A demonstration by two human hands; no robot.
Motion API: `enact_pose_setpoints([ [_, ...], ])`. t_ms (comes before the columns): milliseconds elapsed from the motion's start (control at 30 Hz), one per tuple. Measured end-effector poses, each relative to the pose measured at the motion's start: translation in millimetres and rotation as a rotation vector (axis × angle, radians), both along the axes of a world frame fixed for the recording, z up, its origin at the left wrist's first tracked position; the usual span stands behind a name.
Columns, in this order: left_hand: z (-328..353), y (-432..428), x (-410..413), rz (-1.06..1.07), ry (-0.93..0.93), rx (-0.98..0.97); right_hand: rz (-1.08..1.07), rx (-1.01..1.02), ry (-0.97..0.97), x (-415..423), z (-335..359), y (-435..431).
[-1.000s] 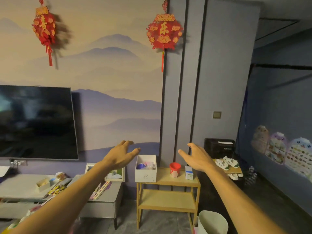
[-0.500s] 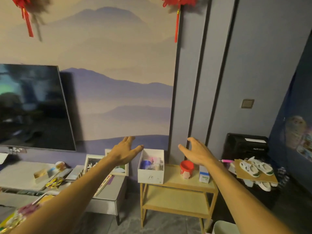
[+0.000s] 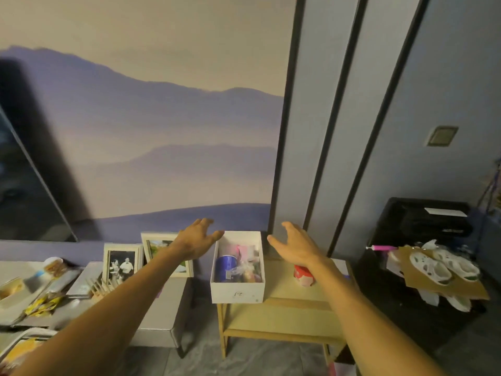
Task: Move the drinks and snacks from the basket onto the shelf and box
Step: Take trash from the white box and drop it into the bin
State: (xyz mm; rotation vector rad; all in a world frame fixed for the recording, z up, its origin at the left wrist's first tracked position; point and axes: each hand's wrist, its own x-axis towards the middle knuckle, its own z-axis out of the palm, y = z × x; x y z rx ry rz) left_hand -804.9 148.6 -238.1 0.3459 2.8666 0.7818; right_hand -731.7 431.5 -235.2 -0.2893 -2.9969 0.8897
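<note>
Two bare arms reach out over a small wooden shelf (image 3: 287,292). A white box (image 3: 238,293) sits on the left end of the shelf top, right at the edge. Inside the box is a blue can (image 3: 224,268) next to some pink and clear packets, too blurry to name. The left hand (image 3: 198,240) is in the air by the back left corner of the box, with its fingers spread wide and nothing in it. The right hand (image 3: 296,246) is in the air just to the right of the box, open wide too and holding nothing. The right wrist hides part of a red cup (image 3: 302,276) that stands on the shelf top. The left arm covers part of a picture frame (image 3: 158,245), and another picture frame (image 3: 123,263) stands beside it on a grey cabinet (image 3: 160,308). Yellow snack packets (image 3: 43,305) lie farther left. A dark TV (image 3: 21,185) hangs on the wall above them. On the right, white shoes (image 3: 444,270) lie on cardboard next to a black printer (image 3: 423,223). I cannot tell where the basket is.
</note>
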Motion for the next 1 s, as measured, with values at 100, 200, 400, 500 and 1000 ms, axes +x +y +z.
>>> enact_pose_setpoints([
  [100, -26, 10, -53, -0.015, -0.03, -0.041, 0.021, -0.005, -0.049, -59, -30, 2],
  [200, -55, 23, -107, -0.004, -0.077, -0.067, 0.033, -0.018, -0.097, -121, -63, 5],
  [400, -120, 53, -201, -0.007, -0.198, -0.157, 0.087, -0.004, -0.186, -226, -136, 2],
  [500, -159, 67, -235, -0.079, -0.257, -0.22, 0.087, -0.058, -0.274, -258, -176, -3],
  [1000, -354, 96, -342, -0.57, 0.077, -0.781, -0.13, 0.059, -0.323, -317, -379, -43],
])
